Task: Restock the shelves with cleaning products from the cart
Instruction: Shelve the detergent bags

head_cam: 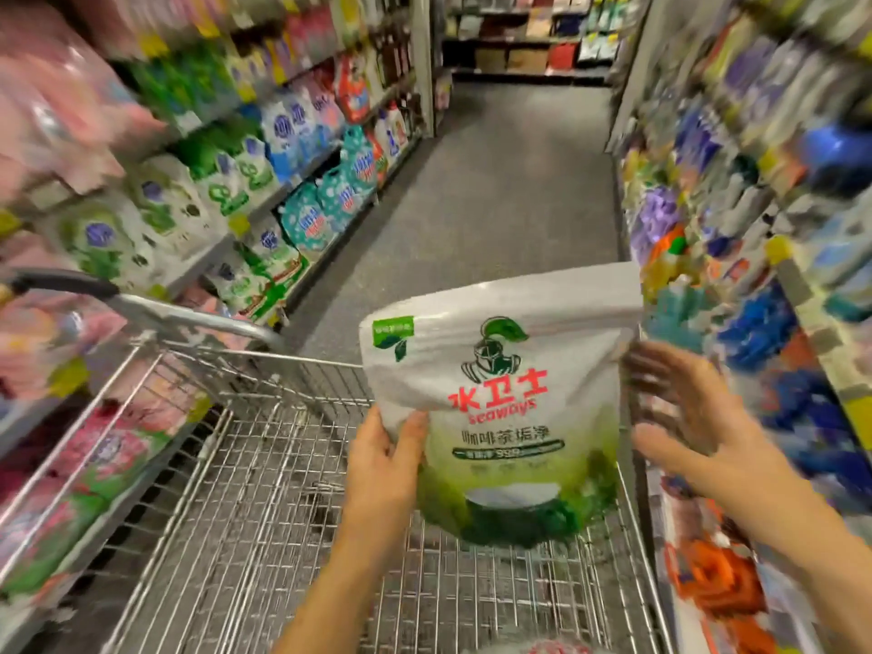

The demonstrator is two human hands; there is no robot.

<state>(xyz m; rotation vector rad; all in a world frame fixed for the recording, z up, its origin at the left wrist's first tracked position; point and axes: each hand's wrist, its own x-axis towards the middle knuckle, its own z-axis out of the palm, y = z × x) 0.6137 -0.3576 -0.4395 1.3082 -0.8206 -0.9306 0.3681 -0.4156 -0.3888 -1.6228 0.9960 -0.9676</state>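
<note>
A white and green pouch of cleaning powder [505, 408], marked "seaways" in red, is held upright above the wire shopping cart [245, 488]. My left hand [384, 469] grips its lower left edge, thumb on the front. At the pouch's right edge, my right hand [684, 427] is spread with straight fingers, touching or nearly touching it. The cart's basket looks almost bare, with one blurred red and white item [552, 646] at its near edge.
Shelves of detergent pouches and bottles [264, 167] line the left side of the aisle. Blurred shelves of coloured cleaning goods [736, 238] run along the right, close to the cart. The grey floor [495, 191] stretches ahead to a cross shelf at the back.
</note>
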